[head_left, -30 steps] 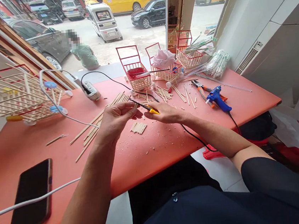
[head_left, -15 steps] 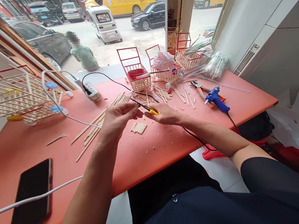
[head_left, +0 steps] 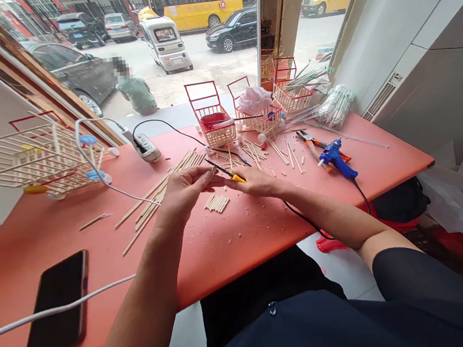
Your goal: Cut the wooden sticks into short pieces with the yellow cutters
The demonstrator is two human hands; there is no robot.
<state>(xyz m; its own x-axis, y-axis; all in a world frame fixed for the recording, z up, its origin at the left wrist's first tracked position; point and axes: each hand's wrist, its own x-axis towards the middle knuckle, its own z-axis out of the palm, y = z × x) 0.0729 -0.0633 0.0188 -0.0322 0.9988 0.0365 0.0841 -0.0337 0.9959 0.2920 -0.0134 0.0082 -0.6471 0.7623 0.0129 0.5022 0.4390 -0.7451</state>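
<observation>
My left hand [head_left: 189,188] is closed in a pinch on a short wooden stick [head_left: 213,171], most of it hidden by the fingers. Wrapped around a slim tool with a dark blade and yellow handle [head_left: 238,178] is my right hand [head_left: 257,182]; its exact kind I cannot make out. The blade points up and left, close against the left fingertips. Just below the hands, a neat row of short cut sticks [head_left: 217,203] lies on the pink table [head_left: 240,261]. Long wooden sticks [head_left: 152,204] lie in a bundle left of and behind my left hand.
Small stick-built carts [head_left: 219,130] with red handles stand at the back; a larger one [head_left: 43,154] is at left. Pliers [head_left: 308,140] and a blue glue gun [head_left: 335,160] lie at right. A phone [head_left: 54,313], a power strip [head_left: 148,148] and cables are at left.
The whole view has shifted slightly, so the scene sits a little lower. My hands stay together; the blade lies a little differently at the left fingertips.
</observation>
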